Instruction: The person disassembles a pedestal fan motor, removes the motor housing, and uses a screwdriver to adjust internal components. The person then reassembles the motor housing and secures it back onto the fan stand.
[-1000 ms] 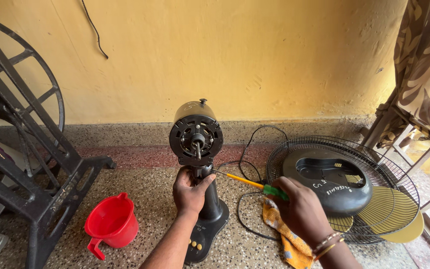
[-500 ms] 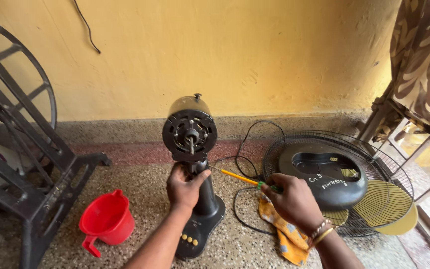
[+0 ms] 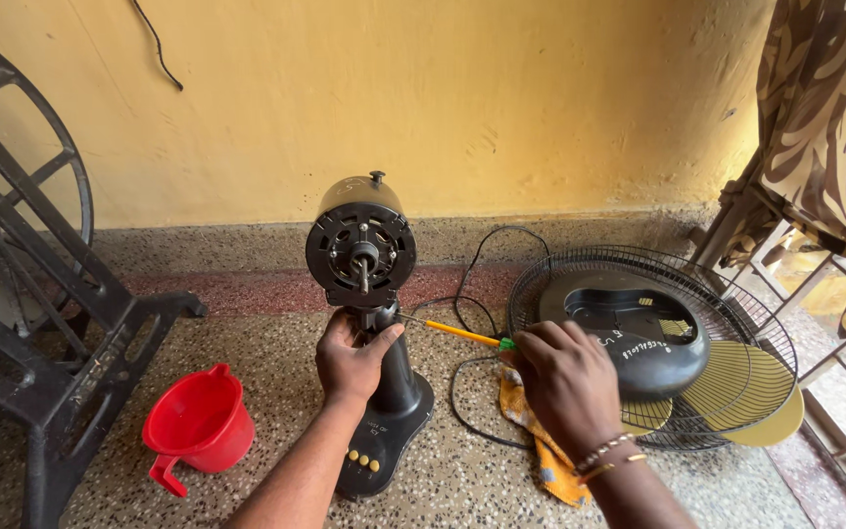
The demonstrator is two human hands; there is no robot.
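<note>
Speckled terrazzo floor carries a black table-fan motor stand. Left hand wraps closed around its neck; right hand, just right, pinches a yellow-shafted, green-handled screwdriver whose tip meets that neck.

Black fan motor stand upright on the floor; yellow-shafted, green-handled screwdriver points at its neck.

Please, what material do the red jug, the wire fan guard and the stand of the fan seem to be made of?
Red jug: likely plastic; one even red colour, smooth, soft shine, moulded handle.
Fan guard: probably metal wire with a dark coating; thin stiff spokes and rings.
Fan stand, gripped by the left hand: apparently black plastic; smooth moulded shape, slight gloss. It could also be painted metal.
</note>
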